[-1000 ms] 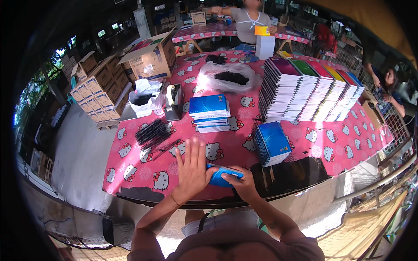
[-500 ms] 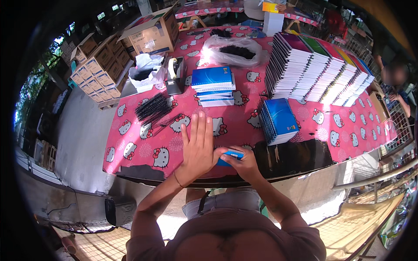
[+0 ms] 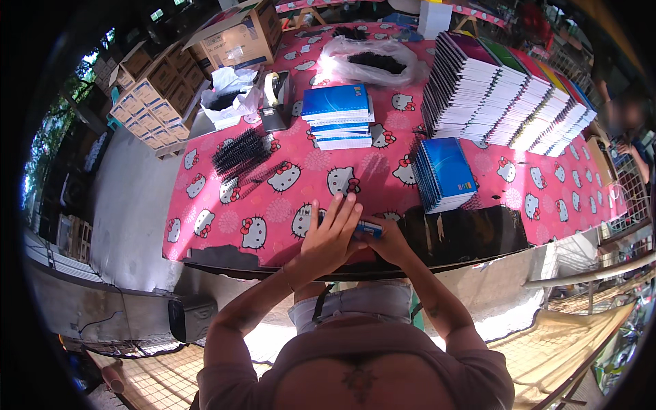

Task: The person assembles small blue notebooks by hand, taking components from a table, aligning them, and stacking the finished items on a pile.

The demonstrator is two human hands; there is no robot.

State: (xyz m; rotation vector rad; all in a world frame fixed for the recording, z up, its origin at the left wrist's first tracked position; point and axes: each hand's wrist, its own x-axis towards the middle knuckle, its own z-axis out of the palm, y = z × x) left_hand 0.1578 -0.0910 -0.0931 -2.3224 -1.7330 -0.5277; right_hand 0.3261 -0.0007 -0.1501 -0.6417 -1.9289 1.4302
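Note:
My right hand grips a blue-covered notebook on edge at the near side of the table. Flat, with its fingers stretched out, my left hand lies against the notebook and hides most of it. Whether a binding coil is on its far edge I cannot tell. Ahead stands a stack of blue-covered punched notebooks. To the right is a pile of coil-bound blue notebooks. Loose black binding coils lie to the left.
Tall rows of coil-bound notebooks fill the right back. A tape dispenser, a white bag and a clear plastic bag of black coils stand farther back. Cardboard boxes are stacked left. Another person is at the right edge.
My left hand has tilted and come down to the right, closer to my right hand. The notebook in my right hand has shifted slightly right and up.

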